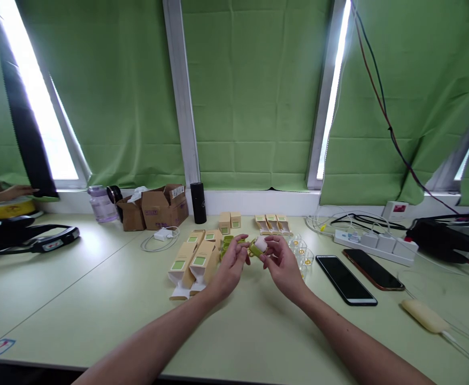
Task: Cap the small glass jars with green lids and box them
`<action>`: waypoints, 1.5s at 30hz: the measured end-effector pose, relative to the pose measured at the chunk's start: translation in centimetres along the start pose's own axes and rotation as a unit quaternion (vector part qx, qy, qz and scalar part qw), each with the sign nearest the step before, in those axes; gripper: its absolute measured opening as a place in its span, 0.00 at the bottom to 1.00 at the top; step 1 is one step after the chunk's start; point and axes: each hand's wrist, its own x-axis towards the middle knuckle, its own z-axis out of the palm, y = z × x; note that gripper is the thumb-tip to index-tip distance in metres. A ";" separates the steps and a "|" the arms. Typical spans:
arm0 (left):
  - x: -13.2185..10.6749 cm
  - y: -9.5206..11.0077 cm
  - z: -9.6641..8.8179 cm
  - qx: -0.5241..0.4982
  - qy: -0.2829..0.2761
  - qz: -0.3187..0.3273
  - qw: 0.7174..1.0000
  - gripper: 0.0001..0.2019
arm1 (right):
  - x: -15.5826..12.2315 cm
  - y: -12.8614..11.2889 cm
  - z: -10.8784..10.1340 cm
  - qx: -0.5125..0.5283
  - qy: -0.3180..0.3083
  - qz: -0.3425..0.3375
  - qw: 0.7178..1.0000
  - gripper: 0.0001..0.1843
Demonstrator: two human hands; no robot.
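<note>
Over the middle of the table, a small piece with a white top and a green lower part (259,245) is held between my two hands. My left hand (231,264) pinches its green side with the fingertips. On the other side, my right hand (285,266) has thumb and fingers closed around the white part. Several green pieces (227,241) lie just behind my left hand, partly hidden by it. Small clear cups with gold-coloured centres (301,251) stand beside my right hand. Left of my hands lie open tan cartons with green labels (200,262).
More tan cartons stand behind, some closed (230,220) and some open (273,224). Two phones (346,279) and a power strip (374,246) with cables are at the right. Brown boxes (164,206) and a black cylinder (198,203) line the back. Another person's hand (20,191) shows far left.
</note>
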 end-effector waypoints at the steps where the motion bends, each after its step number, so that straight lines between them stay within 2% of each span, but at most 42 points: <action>1: 0.0 -0.2 -0.2 0.031 0.008 0.019 0.999 0.22 | 0.2 0.0 0.0 0.043 0.004 0.027 0.999 0.23; 4: 0.0 -0.7 -0.8 0.146 0.017 0.090 0.985 0.19 | 0.7 -0.3 -0.3 0.140 0.003 0.107 0.984 0.29; 8: -0.1 -0.5 -1.0 0.267 0.019 0.201 0.942 0.23 | 0.9 -0.7 -0.5 0.208 0.012 0.180 0.961 0.32; 10: -0.2 -0.2 -0.9 0.307 0.008 0.231 0.923 0.25 | 0.9 -0.7 -0.4 0.232 0.014 0.207 0.950 0.33; 13: -0.3 0.2 -0.9 0.352 -0.012 0.230 0.907 0.26 | 0.8 -0.8 -0.3 0.254 0.005 0.236 0.938 0.33; 17: -0.2 0.0 -0.9 0.379 -0.019 0.222 0.898 0.26 | 0.7 -0.9 -0.1 0.248 -0.019 0.245 0.937 0.31; 22: 0.2 -0.8 -1.1 0.360 0.008 0.221 0.906 0.25 | 0.5 -1.0 -0.2 0.229 -0.023 0.253 0.940 0.30; 29: 0.5 -0.7 -1.0 0.256 0.036 0.141 0.956 0.19 | 0.5 -1.1 -0.6 0.195 -0.031 0.252 0.948 0.30; 34: 1.2 -0.9 -0.9 0.109 0.047 0.029 0.993 0.18 | 0.6 -1.3 -0.8 0.182 -0.040 0.247 0.951 0.30; 37: 1.6 -0.7 -0.9 0.045 0.034 -0.015 0.998 0.23 | 0.7 -1.4 -0.8 0.179 -0.043 0.242 0.953 0.30; 42: 1.8 0.1 -1.1 0.004 0.024 -0.073 0.997 0.29 | 0.7 -1.6 -0.8 0.159 -0.040 0.231 0.959 0.30; 45: 1.9 0.1 -1.1 -0.033 0.028 -0.111 0.993 0.30 | 1.0 -1.7 -1.1 0.121 -0.018 0.217 0.968 0.31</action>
